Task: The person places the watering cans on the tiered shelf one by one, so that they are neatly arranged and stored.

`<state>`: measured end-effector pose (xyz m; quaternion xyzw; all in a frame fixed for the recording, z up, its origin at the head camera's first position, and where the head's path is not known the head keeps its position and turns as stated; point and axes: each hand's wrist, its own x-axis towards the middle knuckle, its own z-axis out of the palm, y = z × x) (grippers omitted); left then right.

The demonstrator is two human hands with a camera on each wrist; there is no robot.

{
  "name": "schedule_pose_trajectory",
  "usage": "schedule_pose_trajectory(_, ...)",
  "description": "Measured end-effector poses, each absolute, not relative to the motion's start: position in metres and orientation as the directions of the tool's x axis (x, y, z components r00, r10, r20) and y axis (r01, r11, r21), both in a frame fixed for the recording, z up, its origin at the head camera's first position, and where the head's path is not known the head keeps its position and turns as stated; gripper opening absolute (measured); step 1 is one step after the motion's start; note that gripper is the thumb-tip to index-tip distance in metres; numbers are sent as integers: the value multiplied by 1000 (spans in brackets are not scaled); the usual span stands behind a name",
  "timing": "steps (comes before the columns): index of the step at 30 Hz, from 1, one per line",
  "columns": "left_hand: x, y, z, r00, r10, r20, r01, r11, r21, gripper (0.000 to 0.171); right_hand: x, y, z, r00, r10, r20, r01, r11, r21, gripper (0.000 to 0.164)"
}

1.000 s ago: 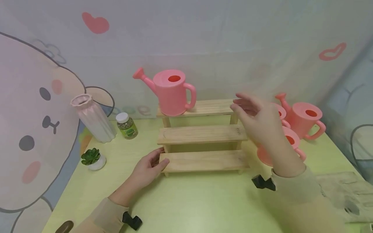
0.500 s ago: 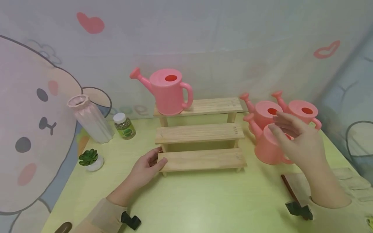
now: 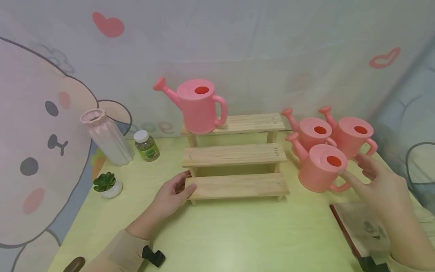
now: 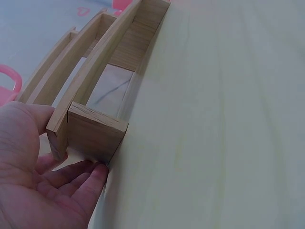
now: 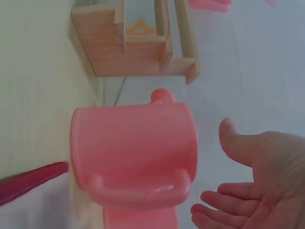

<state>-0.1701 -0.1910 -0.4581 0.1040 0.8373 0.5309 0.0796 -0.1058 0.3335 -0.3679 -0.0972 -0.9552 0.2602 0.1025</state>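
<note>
A three-tier wooden stand (image 3: pixel 238 187) stands mid-table. My left hand (image 3: pixel 170 195) holds its lower left end, thumb over the bottom step and fingers at the side panel (image 4: pixel 93 136). A pink watering can (image 3: pixel 198 109) sits on the top tier's left part, spout to the left. To the right of the stand are three more: a front watering can (image 3: pixel 317 172), one behind it (image 3: pixel 310 132) and one at the far right (image 3: pixel 351 136). My right hand (image 3: pixel 385 189) hovers by the front can's handle (image 5: pixel 138 198), thumb and fingers spread with nothing between them.
On the left are a ribbed pink-white vase (image 3: pixel 110 141), a white-lidded jar (image 3: pixel 147 146) and a small potted succulent (image 3: pixel 110 187). A book with a dark red edge (image 3: pixel 360 226) lies below my right hand. A printed cloth (image 3: pixel 251 49) hangs behind the table.
My right hand has moved from beside the top tier rightward and down to the front watering can's handle side. My left hand has stayed on the stand.
</note>
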Motion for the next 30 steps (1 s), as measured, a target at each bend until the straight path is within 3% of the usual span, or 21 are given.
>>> schedule_pose_trajectory(4, -170, -190, -460, -965, 262, -27, 83, 401, 912, 69, -104, 342, -379, -969, 225, 98, 147, 851, -505, 88)
schedule_pose_trajectory(14, -170, -190, -458, -966, 255, -30, 78, 402, 912, 67, -111, 349, -397, -971, 227, 70, 166, 860, -483, 73)
schedule_pose_trajectory(23, -169, -190, -460, -967, 252, -42, 62, 389, 919, 66, -110, 350, -405, -972, 185, 142, 101, 882, -461, 58)
schedule_pose_trajectory(30, -170, -190, -459, -969, 244, -36, 66, 399, 914, 66, -107, 349, -399, -954, 237, 182, 138, 890, -434, 55)
